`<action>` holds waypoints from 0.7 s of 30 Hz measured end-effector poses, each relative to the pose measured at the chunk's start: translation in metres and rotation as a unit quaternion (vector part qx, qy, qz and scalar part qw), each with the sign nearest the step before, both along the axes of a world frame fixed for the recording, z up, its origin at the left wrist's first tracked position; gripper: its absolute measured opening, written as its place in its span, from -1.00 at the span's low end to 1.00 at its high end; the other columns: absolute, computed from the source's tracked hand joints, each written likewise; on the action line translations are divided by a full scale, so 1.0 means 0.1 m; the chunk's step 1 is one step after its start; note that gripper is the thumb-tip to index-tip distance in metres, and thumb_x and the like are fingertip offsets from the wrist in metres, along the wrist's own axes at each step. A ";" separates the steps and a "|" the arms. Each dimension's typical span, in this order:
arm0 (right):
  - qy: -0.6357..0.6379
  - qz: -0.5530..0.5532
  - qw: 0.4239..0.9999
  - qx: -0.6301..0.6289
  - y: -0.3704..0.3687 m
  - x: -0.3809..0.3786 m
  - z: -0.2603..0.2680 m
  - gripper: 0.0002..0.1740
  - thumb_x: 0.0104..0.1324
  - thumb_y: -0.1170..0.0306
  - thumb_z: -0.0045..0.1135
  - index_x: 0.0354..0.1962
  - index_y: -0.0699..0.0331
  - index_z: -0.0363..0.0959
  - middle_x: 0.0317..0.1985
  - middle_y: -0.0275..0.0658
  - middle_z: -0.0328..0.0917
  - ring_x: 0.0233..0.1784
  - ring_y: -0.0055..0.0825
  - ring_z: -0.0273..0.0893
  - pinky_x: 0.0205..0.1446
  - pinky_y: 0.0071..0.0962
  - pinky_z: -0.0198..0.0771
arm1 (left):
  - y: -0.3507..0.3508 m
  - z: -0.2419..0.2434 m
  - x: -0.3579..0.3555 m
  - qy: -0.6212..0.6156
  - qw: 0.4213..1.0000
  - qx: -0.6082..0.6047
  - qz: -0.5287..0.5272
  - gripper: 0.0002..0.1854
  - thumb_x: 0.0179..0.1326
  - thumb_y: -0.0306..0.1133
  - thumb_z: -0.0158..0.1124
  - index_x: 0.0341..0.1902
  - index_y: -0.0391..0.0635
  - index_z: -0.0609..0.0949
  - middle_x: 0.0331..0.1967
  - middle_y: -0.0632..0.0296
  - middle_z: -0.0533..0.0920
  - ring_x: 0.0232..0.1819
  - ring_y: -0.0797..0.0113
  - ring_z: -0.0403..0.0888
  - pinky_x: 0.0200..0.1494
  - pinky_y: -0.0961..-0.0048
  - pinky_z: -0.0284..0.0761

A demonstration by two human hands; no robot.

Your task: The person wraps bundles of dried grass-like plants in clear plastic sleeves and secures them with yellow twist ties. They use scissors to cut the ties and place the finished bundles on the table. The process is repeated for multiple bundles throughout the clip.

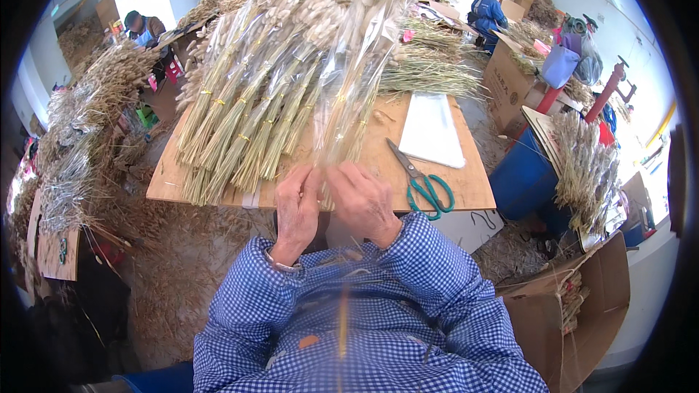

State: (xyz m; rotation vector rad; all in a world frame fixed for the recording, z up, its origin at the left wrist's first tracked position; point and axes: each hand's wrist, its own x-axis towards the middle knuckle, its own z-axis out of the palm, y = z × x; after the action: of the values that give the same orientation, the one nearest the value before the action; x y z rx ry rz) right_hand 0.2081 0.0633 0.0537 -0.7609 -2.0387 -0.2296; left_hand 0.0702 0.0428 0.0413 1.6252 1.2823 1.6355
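My left hand and my right hand are close together at the table's front edge. Between them they grip the lower end of a clear plastic sleeve around dried bunny-tail grass, whose fluffy heads point away from me. What exactly the fingers pinch is partly hidden and blurred. Left of the sleeve lie several wrapped bunches of dried grass, tied with yellow bands, stems towards me. Right of my right hand rest scissors with green handles, blades pointing away. Behind them is a stack of flat clear plastic sleeves.
The wooden tabletop carries more loose stems at the back right. A blue bin and cardboard boxes stand to the right. More dried grass is piled at left. Two people sit farther off.
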 end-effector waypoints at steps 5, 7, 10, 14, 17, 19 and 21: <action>0.330 0.208 0.822 -0.415 0.08 0.00 -0.03 -0.87 0.27 0.41 0.10 -0.29 0.30 0.50 -0.60 -0.45 0.30 -0.54 -0.68 0.32 -0.55 -0.60 0.19 | -0.03 0.03 -0.01 0.056 0.998 0.025 -0.008 -0.83 0.40 -0.42 -0.02 -0.22 -0.26 0.51 -0.49 0.30 0.45 -0.62 0.64 0.31 -0.63 0.67 0.18; 0.463 0.285 0.534 -0.647 0.07 0.02 0.00 -0.88 0.32 0.37 0.08 -0.32 0.24 0.50 -0.63 -0.57 0.25 -0.58 -0.81 0.21 -0.61 -0.68 0.05 | -0.04 0.06 0.02 0.067 0.995 0.076 0.000 -0.84 0.37 -0.43 0.01 -0.12 -0.28 0.50 -0.38 0.23 0.45 -0.52 0.55 0.37 -0.53 0.62 0.27; 0.455 0.318 0.500 -0.665 0.05 0.02 0.07 -0.85 0.36 0.36 0.06 -0.33 0.23 0.53 -0.63 -0.60 0.24 -0.68 -0.89 0.01 -0.66 -0.75 -0.18 | -0.04 0.11 -0.01 0.173 0.971 0.162 0.027 -0.67 0.28 -0.37 0.14 0.01 -0.33 0.42 -0.37 0.12 0.39 -0.38 0.31 0.38 -0.31 0.45 0.31; 0.330 0.295 0.678 -0.587 0.17 0.02 0.15 -0.76 0.36 0.33 0.07 -0.26 0.34 0.58 -0.62 -0.52 0.38 -0.65 -0.81 0.20 -0.63 -0.71 0.04 | 0.02 0.19 -0.12 -0.013 0.997 -0.039 -0.071 -0.63 0.37 -0.22 0.09 0.06 -0.28 0.48 -0.56 0.34 0.40 -0.63 0.59 0.29 -0.61 0.65 0.20; 0.235 0.281 0.818 -0.443 0.38 0.04 0.12 -0.71 0.34 0.29 0.09 -0.22 0.39 0.57 -0.58 -0.40 0.50 -0.56 -0.65 0.38 -0.51 -0.59 0.28 | 0.18 0.32 -0.22 -0.156 0.977 -0.111 -0.098 -0.61 0.40 -0.12 0.02 0.01 -0.23 0.54 -0.66 0.49 0.33 -0.74 0.73 0.15 -0.74 0.75 0.06; 0.154 0.195 0.875 -0.415 0.61 0.16 0.05 -0.75 0.31 0.31 0.11 -0.27 0.36 0.57 -0.53 -0.34 0.54 -0.52 -0.59 0.41 -0.44 -0.54 0.32 | 0.43 0.53 -0.45 -0.055 0.995 -0.087 -0.008 -0.64 0.41 -0.11 0.00 -0.14 -0.19 0.57 -0.68 0.49 0.32 -0.74 0.70 0.16 -0.72 0.69 0.10; 0.123 0.111 0.916 -0.367 0.90 0.30 -0.05 -0.78 0.28 0.31 0.12 -0.30 0.33 0.56 -0.49 -0.25 0.56 -0.49 -0.49 0.46 -0.39 -0.45 0.37 | 0.83 0.82 -0.76 0.143 0.983 0.009 0.114 -0.71 0.42 -0.20 -0.05 -0.29 -0.17 0.49 -0.62 0.37 0.34 -0.60 0.57 0.26 -0.60 0.54 0.18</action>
State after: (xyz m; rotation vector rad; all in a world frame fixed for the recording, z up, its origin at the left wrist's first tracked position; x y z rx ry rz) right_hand 0.2385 0.1533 0.0484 -0.9306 -1.9307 0.7694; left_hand -0.0060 0.1256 0.1231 1.8322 1.6553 1.5853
